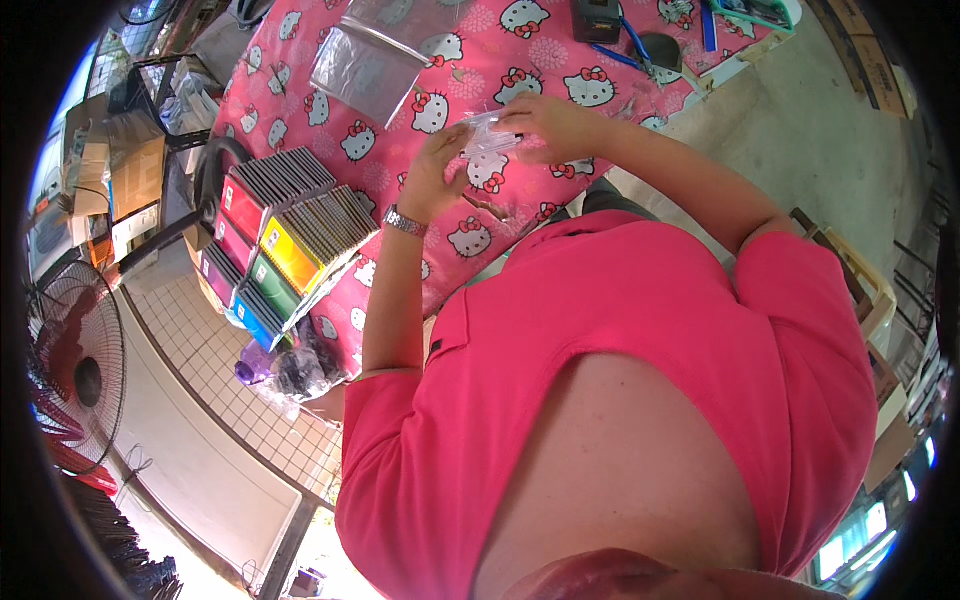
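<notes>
Over the table, a small clear plastic piece, like a sleeve or thin case, is held between my two hands. My left hand, with a metal watch at its wrist, grips the left end with its fingertips. On the other end, the fingers of my right hand are closed. Glare blurs the plastic's edges, so its exact kind is unclear. Beyond my left hand lie larger clear plastic sheets or bags on the pink cat-print tablecloth.
Stacked spiral notebooks in several colours stand at the table's left. Blue-handled pliers and a dark box lie at the far right. A standing fan is at the left, with cardboard boxes farther back.
</notes>
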Motion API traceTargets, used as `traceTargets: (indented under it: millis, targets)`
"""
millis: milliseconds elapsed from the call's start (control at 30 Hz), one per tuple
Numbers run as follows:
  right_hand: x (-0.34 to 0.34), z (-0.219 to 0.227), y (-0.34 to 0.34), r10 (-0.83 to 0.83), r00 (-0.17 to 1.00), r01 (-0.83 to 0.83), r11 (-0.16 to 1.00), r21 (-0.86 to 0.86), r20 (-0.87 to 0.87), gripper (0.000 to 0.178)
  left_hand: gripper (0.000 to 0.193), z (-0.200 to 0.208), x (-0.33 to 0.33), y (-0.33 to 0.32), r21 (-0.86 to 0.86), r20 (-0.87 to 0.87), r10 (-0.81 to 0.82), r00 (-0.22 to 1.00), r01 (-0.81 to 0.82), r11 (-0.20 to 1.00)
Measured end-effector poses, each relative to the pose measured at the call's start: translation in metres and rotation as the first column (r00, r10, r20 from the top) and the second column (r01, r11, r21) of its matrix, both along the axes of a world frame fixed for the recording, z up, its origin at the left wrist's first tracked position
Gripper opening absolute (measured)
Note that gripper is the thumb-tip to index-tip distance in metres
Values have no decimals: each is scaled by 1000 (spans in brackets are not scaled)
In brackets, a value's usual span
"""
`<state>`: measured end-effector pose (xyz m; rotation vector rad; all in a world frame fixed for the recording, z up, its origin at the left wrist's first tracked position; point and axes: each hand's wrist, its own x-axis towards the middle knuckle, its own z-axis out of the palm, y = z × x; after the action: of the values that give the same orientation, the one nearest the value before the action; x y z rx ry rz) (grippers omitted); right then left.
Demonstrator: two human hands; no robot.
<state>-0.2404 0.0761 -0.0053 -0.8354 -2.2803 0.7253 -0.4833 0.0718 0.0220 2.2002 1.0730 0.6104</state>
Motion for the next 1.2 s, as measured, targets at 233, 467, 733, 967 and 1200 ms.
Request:
traceTargets:
  millis: [233,467,733,967,1200]
  targets:
    - [-25,-15,-15,-150,984,149,989,18,99,28,30,-38,0,-12,72,19,115,993,-116,991]
    - [-43,-15,-12,-487,850,506,861,-53,201,16,16,-32,15,-10,28,-200,440,876,-443,896]
    - [120,-82,86,-995,102,991,102,91,4,26,26,-22,25,24,-197,-372,265,890,-354,914]
    - [107,-67,68,-948,172,240,305,-921,-269,9,33,-27,3,28,-334,-197,245,949,-300,894]
    - [95,-110,51,-841,395,-413,197,-889,-370,3,32,-34,13,18,-486,31,391,920,-328,810]
